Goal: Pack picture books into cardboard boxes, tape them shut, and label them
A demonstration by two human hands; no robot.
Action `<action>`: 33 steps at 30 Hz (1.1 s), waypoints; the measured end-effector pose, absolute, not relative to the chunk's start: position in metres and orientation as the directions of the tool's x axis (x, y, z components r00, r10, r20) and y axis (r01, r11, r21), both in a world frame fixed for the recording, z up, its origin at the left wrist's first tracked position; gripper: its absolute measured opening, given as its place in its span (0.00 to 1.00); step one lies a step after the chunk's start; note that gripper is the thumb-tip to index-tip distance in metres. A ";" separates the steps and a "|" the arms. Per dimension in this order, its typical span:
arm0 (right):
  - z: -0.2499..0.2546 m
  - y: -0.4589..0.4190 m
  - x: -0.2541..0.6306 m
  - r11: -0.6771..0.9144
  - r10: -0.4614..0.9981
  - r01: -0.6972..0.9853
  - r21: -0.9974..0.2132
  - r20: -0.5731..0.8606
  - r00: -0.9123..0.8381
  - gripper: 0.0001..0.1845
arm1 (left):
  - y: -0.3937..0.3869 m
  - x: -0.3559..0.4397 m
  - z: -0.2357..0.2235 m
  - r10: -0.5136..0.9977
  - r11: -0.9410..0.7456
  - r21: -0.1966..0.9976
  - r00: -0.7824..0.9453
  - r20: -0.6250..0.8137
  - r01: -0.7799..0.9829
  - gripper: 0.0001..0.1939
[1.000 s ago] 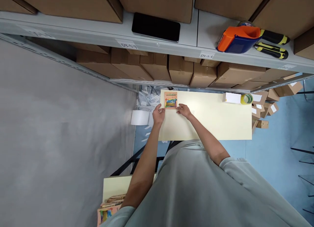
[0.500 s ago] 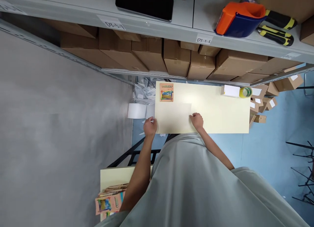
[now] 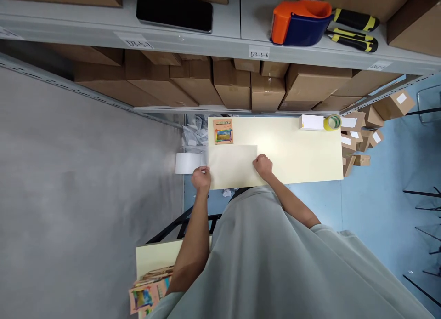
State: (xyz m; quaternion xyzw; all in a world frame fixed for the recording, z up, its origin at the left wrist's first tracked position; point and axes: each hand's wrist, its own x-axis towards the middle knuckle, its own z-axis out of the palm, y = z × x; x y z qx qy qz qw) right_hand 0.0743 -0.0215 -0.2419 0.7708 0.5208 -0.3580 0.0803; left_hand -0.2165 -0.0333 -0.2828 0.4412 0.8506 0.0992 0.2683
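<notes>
A small colourful card lies flat at the far left corner of the cream table. Just in front of it lies a pale rectangular sheet, possibly a clear bag. My left hand is curled at the sheet's left edge, by the table's near left corner. My right hand is closed on the sheet's right edge. Both hands are well clear of the card.
A white roll sits left of the table. A white box and tape roll stand at the far right. The shelf holds a phone, a tape dispenser and utility knives. More cards are stacked lower left.
Both hands let go of the colourful card and drew back toward the table's near edge. They now hold a pale sheet by its two sides, below the card.
</notes>
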 end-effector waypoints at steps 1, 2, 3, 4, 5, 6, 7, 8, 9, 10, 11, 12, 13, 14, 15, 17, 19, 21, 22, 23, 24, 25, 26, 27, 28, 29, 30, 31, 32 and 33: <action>-0.240 -0.022 0.077 -0.445 0.751 0.858 -0.258 -0.629 0.201 0.14 | -0.034 -0.216 -0.281 0.809 0.584 0.409 -0.460 -0.366 0.701 0.11; -0.239 -0.023 0.079 -0.447 0.758 0.854 -0.266 -0.620 0.203 0.14 | -0.034 -0.216 -0.279 0.814 0.576 0.413 -0.453 -0.363 0.705 0.11; -0.238 -0.023 0.080 -0.450 0.761 0.850 -0.273 -0.616 0.205 0.15 | -0.035 -0.215 -0.276 0.818 0.570 0.415 -0.447 -0.361 0.709 0.11; -0.238 -0.024 0.081 -0.454 0.759 0.847 -0.276 -0.617 0.206 0.16 | -0.036 -0.213 -0.274 0.822 0.565 0.416 -0.443 -0.358 0.713 0.11; -0.239 -0.025 0.082 -0.456 0.756 0.845 -0.278 -0.623 0.203 0.17 | -0.037 -0.212 -0.272 0.824 0.562 0.414 -0.441 -0.356 0.716 0.10; -0.241 -0.026 0.081 -0.456 0.750 0.845 -0.280 -0.632 0.195 0.17 | -0.039 -0.210 -0.269 0.826 0.560 0.411 -0.441 -0.352 0.720 0.10; -0.242 -0.026 0.081 -0.452 0.744 0.845 -0.284 -0.642 0.183 0.16 | -0.039 -0.208 -0.267 0.827 0.558 0.407 -0.441 -0.349 0.724 0.10; -0.244 -0.027 0.080 -0.448 0.741 0.846 -0.290 -0.649 0.170 0.15 | -0.040 -0.206 -0.264 0.828 0.556 0.403 -0.442 -0.345 0.727 0.10; -0.245 -0.026 0.079 -0.443 0.742 0.845 -0.300 -0.652 0.157 0.15 | -0.041 -0.204 -0.262 0.830 0.553 0.400 -0.441 -0.342 0.731 0.10; -0.246 -0.026 0.079 -0.441 0.745 0.842 -0.312 -0.650 0.149 0.15 | -0.041 -0.201 -0.259 0.832 0.549 0.398 -0.439 -0.338 0.735 0.10; -0.247 -0.026 0.080 -0.440 0.748 0.838 -0.323 -0.648 0.143 0.15 | -0.041 -0.199 -0.256 0.836 0.544 0.398 -0.435 -0.335 0.738 0.10; -0.247 -0.025 0.082 -0.441 0.751 0.834 -0.332 -0.645 0.141 0.15 | -0.041 -0.195 -0.253 0.839 0.538 0.399 -0.430 -0.333 0.742 0.11; -0.246 -0.025 0.086 -0.442 0.754 0.830 -0.340 -0.642 0.139 0.15 | -0.042 -0.192 -0.250 0.843 0.532 0.401 -0.424 -0.331 0.746 0.11; -0.245 -0.026 0.092 -0.442 0.760 0.824 -0.353 -0.635 0.136 0.14 | -0.043 -0.188 -0.247 0.846 0.528 0.401 -0.419 -0.331 0.749 0.11; -0.244 -0.026 0.100 -0.445 0.769 0.815 -0.372 -0.625 0.134 0.14 | -0.043 -0.183 -0.243 0.847 0.524 0.400 -0.415 -0.332 0.752 0.11; -0.240 -0.030 0.123 -0.454 0.793 0.778 -0.434 -0.594 0.131 0.12 | -0.046 -0.172 -0.236 0.854 0.513 0.402 -0.402 -0.332 0.759 0.11; -0.235 -0.037 0.153 -0.468 0.819 0.726 -0.504 -0.556 0.143 0.10 | -0.049 -0.157 -0.227 0.865 0.493 0.412 -0.385 -0.321 0.766 0.11; -0.230 -0.046 0.190 -0.482 0.835 0.681 -0.552 -0.525 0.165 0.09 | -0.052 -0.138 -0.218 0.881 0.466 0.429 -0.359 -0.308 0.774 0.11; -0.226 -0.051 0.209 -0.481 0.842 0.662 -0.575 -0.513 0.166 0.08 | -0.054 -0.127 -0.213 0.888 0.452 0.438 -0.344 -0.305 0.777 0.11; -0.223 -0.056 0.228 -0.483 0.847 0.645 -0.592 -0.503 0.171 0.08 | -0.055 -0.114 -0.208 0.894 0.438 0.447 -0.327 -0.306 0.780 0.11; -0.219 -0.062 0.248 -0.487 0.851 0.630 -0.606 -0.490 0.186 0.07 | -0.056 -0.101 -0.203 0.901 0.421 0.459 -0.303 -0.309 0.783 0.10; -0.216 -0.067 0.266 -0.487 0.856 0.617 -0.619 -0.479 0.195 0.07 | -0.057 -0.087 -0.199 0.908 0.402 0.471 -0.277 -0.314 0.785 0.10; -0.212 -0.072 0.283 -0.492 0.857 0.603 -0.628 -0.469 0.211 0.07 | -0.057 -0.073 -0.194 0.914 0.383 0.482 -0.250 -0.319 0.788 0.10; -0.208 -0.077 0.299 -0.501 0.856 0.589 -0.634 -0.464 0.229 0.07 | -0.058 -0.058 -0.191 0.920 0.366 0.493 -0.225 -0.322 0.790 0.10; -0.205 -0.081 0.314 -0.513 0.852 0.574 -0.639 -0.464 0.245 0.07 | -0.058 -0.045 -0.188 0.924 0.350 0.503 -0.203 -0.324 0.791 0.10; -0.203 -0.084 0.327 -0.529 0.844 0.558 -0.640 -0.468 0.263 0.07 | -0.057 -0.032 -0.186 0.928 0.336 0.511 -0.184 -0.325 0.791 0.10; -0.201 -0.086 0.339 -0.548 0.833 0.541 -0.639 -0.476 0.281 0.07 | -0.057 -0.021 -0.185 0.930 0.326 0.518 -0.170 -0.325 0.791 0.10; -0.200 -0.087 0.349 -0.566 0.822 0.523 -0.637 -0.484 0.299 0.07 | -0.056 -0.011 -0.184 0.932 0.319 0.524 -0.160 -0.326 0.790 0.10; -0.199 -0.087 0.359 -0.583 0.811 0.506 -0.636 -0.492 0.317 0.08 | -0.054 -0.001 -0.185 0.932 0.316 0.527 -0.153 -0.329 0.789 0.10; -0.200 -0.086 0.367 -0.597 0.802 0.490 -0.636 -0.497 0.331 0.09 | -0.053 0.007 -0.187 0.929 0.319 0.527 -0.150 -0.338 0.788 0.10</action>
